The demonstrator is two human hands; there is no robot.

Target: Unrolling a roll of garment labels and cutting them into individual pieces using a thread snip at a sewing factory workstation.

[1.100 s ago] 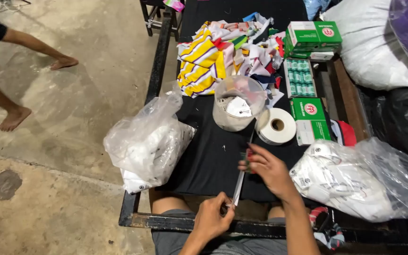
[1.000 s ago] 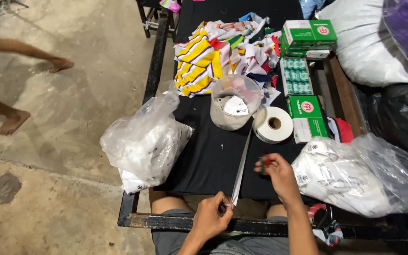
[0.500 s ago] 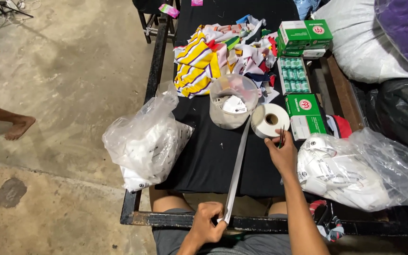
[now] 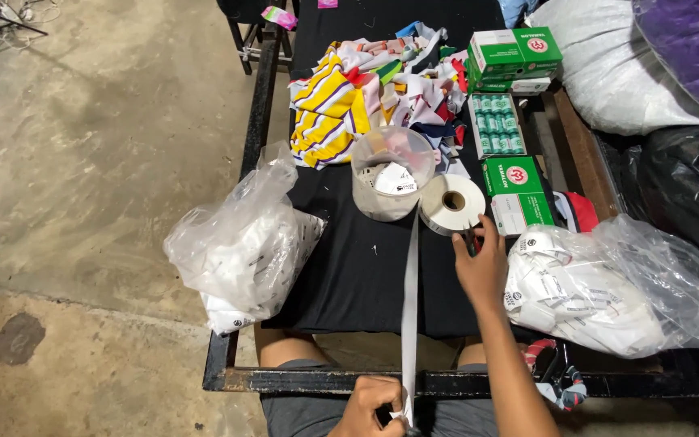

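Black-topped table (image 4: 349,267) spread beneath both hands, metal-framed at the near edge. Large clear bag of white tags (image 4: 608,287) just right of the right fingers; a second crumpled plastic bag (image 4: 240,247) well left of them. Heap of striped and coloured cloth (image 4: 366,89) far beyond the fingertips, green-and-white boxes (image 4: 515,190) just past them. Clear tub (image 4: 390,174) touching the white ribbon roll (image 4: 452,204). Right hand (image 4: 480,263) resting at the roll's near edge, fingers curled narrow around a small dark tool; exact grip unclear. White ribbon strip (image 4: 409,307) stretched taut from roll down to left hand (image 4: 375,407), fingers pinched closed on its end.
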